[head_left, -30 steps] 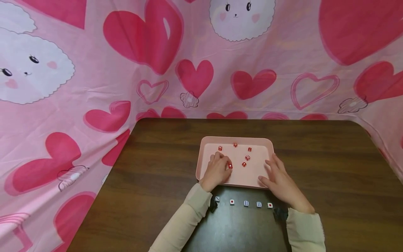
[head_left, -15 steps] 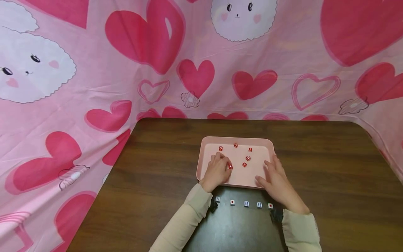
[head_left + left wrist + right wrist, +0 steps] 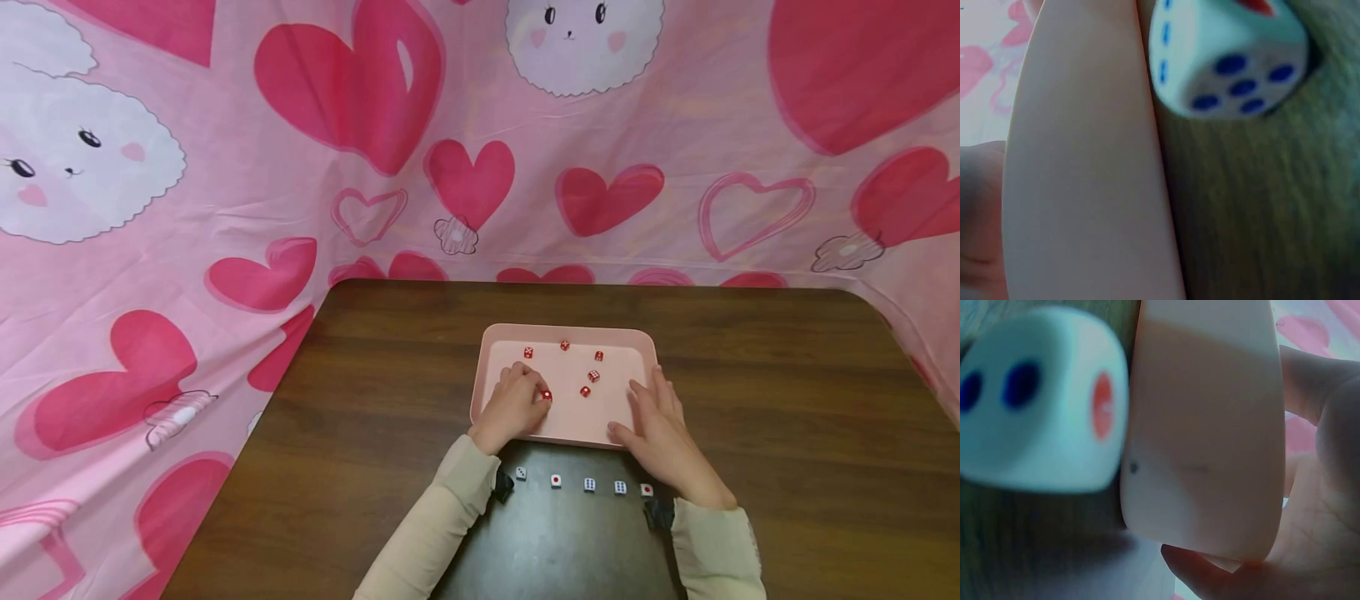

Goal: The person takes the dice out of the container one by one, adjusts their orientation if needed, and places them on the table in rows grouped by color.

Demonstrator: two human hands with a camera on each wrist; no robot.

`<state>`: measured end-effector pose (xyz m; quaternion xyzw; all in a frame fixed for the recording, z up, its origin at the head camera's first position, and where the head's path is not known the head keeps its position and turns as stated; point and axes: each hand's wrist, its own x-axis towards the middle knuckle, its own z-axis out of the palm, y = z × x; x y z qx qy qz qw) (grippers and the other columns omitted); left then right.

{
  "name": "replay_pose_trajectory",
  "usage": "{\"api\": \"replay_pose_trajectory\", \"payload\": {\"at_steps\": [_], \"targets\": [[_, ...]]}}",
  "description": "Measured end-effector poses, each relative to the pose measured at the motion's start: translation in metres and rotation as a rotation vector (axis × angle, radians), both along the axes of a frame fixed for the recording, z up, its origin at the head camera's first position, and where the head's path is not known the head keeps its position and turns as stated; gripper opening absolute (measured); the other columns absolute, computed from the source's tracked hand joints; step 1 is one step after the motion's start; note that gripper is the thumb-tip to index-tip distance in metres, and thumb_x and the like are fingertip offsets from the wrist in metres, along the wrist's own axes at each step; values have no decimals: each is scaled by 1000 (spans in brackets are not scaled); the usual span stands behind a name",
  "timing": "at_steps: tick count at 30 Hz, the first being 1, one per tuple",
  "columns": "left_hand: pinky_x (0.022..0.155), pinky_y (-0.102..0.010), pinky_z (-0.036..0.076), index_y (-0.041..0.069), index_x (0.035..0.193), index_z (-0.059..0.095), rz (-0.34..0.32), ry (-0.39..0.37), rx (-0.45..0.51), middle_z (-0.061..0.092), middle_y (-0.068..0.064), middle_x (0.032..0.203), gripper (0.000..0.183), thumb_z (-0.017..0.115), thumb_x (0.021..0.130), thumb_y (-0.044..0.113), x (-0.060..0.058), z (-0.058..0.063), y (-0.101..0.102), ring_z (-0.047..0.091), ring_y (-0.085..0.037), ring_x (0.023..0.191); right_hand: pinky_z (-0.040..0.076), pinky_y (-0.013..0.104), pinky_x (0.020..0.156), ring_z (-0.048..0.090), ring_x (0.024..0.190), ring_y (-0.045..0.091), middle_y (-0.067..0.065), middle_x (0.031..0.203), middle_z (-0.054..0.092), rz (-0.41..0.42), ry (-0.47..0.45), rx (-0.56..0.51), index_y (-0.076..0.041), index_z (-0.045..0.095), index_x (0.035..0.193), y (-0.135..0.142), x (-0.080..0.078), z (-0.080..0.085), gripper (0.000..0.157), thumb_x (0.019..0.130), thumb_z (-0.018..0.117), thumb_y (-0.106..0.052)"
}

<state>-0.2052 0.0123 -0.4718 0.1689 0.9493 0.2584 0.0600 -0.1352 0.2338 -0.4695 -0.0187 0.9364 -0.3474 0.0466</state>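
My left hand [image 3: 512, 407] reaches over the near left of a pink tray [image 3: 562, 438], thumb and index fingertip pinching a red die [image 3: 547, 396] whose white pip faces up. Several more red dice lie in the tray, among them one near the centre [image 3: 585, 391] and one at the back left [image 3: 528, 352]. Over the right end of the tray is my right hand [image 3: 663, 429], its fingers spread and relaxed at the rim, thumb over the tray floor. In the left wrist view the tray wall [image 3: 1085, 156] hides most of the left hand.
A row of several white dice stands on the dark wooden table [image 3: 375, 433] before the tray, from a left die [image 3: 521, 473] to a right die [image 3: 647, 490] near my right wrist. A pink heart-print cloth [image 3: 465, 100] hangs behind the table.
The right hand has shifted slightly left along the tray's right end. The left hand has drawn the red die a little to the left within the tray.
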Motion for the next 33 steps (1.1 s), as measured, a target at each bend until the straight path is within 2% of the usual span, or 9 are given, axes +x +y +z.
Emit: {"api": "replay_pose_trajectory", "payload": {"at_steps": [10,18,24,28,33], "targets": [[79,-29,41,9,96,69,-6,-12,-1,56,-4,95,15,66,88,21,0,5,-9,45,-20,91,17,76,103,1,141,55,28,158,-8,10,-23,26,7,30,145,0,0,0,79,86,69,-28],[80,-29,41,9,98,70,-37,27,11,57,-4,93,15,63,89,19,4,12,-22,46,-19,89,19,74,103,5,140,55,29,158,-8,27,-29,37,7,28,146,1,0,1,81,87,68,-32],[83,-30,47,8,96,69,-55,74,62,57,-6,95,13,63,88,17,11,20,-37,48,-20,93,18,73,105,6,141,55,29,158,-9,58,-22,6,11,26,146,8,0,1,85,87,68,-35],[83,-31,46,9,95,69,-46,110,68,57,-5,95,11,66,86,16,16,22,-47,48,-21,95,19,72,105,6,141,55,29,158,-7,71,-15,-15,11,25,147,11,0,1,87,87,68,-35],[78,-29,45,10,95,69,-19,120,75,57,-4,97,10,68,87,16,23,25,-59,45,-19,93,20,72,105,7,142,54,28,158,-6,79,-10,-14,10,25,147,11,1,2,87,87,68,-36]]}}
